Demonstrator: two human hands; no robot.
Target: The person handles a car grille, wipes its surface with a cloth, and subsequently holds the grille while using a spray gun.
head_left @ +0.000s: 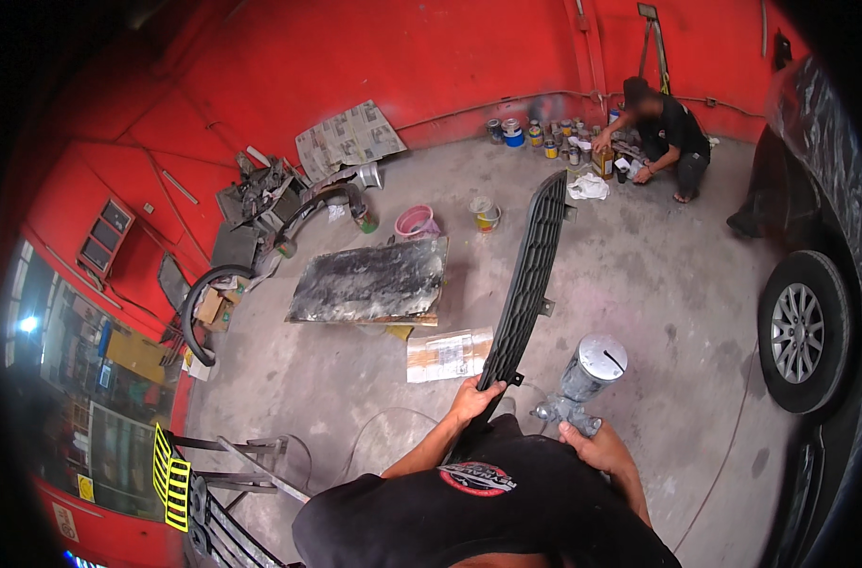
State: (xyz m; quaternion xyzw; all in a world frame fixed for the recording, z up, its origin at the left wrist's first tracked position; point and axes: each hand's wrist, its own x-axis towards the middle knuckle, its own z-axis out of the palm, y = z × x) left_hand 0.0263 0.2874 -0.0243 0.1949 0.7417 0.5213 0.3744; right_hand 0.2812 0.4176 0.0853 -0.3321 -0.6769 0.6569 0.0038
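My left hand [473, 401] grips the lower end of a long black mesh grille [523, 279], which stands up at a slant with small mounting brackets along its right edge. My right hand [592, 440] holds a grey spray gun [565, 409] with a metal cup [592, 364] on top, just right of the grille's lower end. Beyond the grille, a piece of cardboard [445, 360] lies on the floor. A thin hose [383, 414] curves over the concrete at my left.
A blotched dark board [364, 279] rests mid-floor near buckets [414, 220]. Black stands [260, 451] are at lower left, piled parts [251, 208] along the left wall. A co-worker [672, 133] squats among paint cans [513, 134] at the back. A car wheel [796, 331] is at right.
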